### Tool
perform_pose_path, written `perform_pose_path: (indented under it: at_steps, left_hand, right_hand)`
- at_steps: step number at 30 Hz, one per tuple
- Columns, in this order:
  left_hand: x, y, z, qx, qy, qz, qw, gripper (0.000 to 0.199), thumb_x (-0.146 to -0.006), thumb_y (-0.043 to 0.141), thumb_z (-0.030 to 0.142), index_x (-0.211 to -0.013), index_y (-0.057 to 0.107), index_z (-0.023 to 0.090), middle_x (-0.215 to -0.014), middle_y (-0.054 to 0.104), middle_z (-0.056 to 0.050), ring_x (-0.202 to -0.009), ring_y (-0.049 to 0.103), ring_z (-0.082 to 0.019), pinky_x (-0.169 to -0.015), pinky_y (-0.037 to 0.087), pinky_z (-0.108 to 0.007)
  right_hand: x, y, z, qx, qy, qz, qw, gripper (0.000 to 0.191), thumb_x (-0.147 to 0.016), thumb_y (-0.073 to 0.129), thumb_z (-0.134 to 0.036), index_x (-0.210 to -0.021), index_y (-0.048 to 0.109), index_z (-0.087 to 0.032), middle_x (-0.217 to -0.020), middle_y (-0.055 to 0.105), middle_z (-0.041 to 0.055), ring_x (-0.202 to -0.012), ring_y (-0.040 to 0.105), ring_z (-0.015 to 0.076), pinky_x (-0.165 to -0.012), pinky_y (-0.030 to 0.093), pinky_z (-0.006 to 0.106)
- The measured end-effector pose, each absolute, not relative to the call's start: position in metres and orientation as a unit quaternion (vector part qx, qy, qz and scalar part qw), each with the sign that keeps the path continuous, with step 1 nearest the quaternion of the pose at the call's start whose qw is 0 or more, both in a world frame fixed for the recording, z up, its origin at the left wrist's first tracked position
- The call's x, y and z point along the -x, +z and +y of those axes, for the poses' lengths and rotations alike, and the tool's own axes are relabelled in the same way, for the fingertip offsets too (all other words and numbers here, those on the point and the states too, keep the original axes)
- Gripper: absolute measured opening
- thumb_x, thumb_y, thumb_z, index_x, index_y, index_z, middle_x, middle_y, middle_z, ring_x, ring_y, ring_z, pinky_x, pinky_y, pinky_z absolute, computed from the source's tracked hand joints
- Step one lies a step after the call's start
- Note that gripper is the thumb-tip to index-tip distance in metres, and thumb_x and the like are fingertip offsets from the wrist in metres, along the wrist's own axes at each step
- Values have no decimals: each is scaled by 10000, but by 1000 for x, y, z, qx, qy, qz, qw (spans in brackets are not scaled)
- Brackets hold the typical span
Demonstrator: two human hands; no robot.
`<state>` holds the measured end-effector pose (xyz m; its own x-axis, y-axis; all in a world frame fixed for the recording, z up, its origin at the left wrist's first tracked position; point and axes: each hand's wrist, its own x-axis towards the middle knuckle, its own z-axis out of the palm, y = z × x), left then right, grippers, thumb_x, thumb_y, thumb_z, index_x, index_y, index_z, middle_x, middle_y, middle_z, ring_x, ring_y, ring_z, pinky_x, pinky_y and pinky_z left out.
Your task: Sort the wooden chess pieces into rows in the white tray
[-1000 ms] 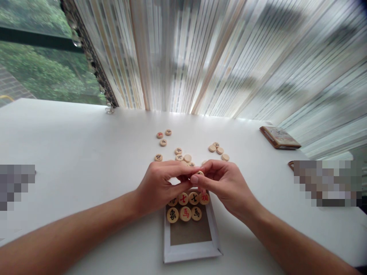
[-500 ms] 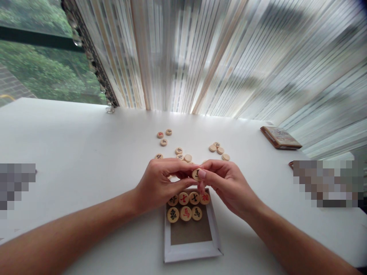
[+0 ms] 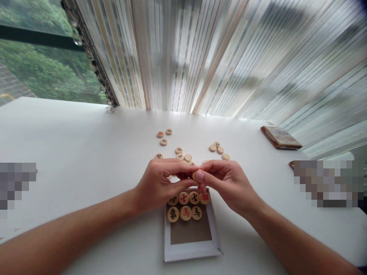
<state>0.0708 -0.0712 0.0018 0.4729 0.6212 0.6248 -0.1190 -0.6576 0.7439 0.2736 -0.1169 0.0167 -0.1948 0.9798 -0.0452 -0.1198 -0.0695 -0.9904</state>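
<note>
Above the far end of a shallow white box [image 3: 193, 252], my left hand [image 3: 163, 175] and my right hand [image 3: 225, 181] meet fingertip to fingertip. Pinched between them is a round wooden Chinese chess piece [image 3: 195, 176], its face mostly hidden by my right thumb. Inside the box, pieces lie face up in two rows, among them a red-marked piece [image 3: 185, 213] and a black-marked piece [image 3: 173, 214] in the nearer row. My right fingers partly cover a red piece [image 3: 204, 198] in the farther row.
Loose pieces are scattered beyond my hands, including a small group [image 3: 220, 150] at right and a red piece [image 3: 160, 134] at left. A flat brown-edged box [image 3: 281, 137] lies far right on the white table [image 3: 86, 152]. Striped curtains [image 3: 172, 57] hang behind.
My right thumb has slid left over the held piece, covering the black character that showed before. Both hands stay in nearly the same place; the box and its pieces have not moved.
</note>
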Motion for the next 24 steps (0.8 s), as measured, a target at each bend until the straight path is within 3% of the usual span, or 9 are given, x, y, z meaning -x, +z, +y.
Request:
perform_pose_path:
  at_steps: [15,24]
  left_hand:
    - [-69,3,-70,-757,478,215,390,250,-870,853,140,-1119,858,141,-881,843,-88,-733,779,-158,-711,661,-236]
    - [-71,-2,-70,-716,494,223,440,297,-871,841,130,-1168,834,123,-980,849,-112,-823,802,-164,-744,680,-228]
  right_hand:
    - [-278,11,-113,398,603,-492,486,247,-798,962,-348,-930,850,-172,-718,800,45,-628,738,135,-641,641,244]
    - [-276,13,-114,415,507,-540,529,285,-760,983,-314,-968,829,-194,-817,824,58,-680,768,173,-636,678,287]
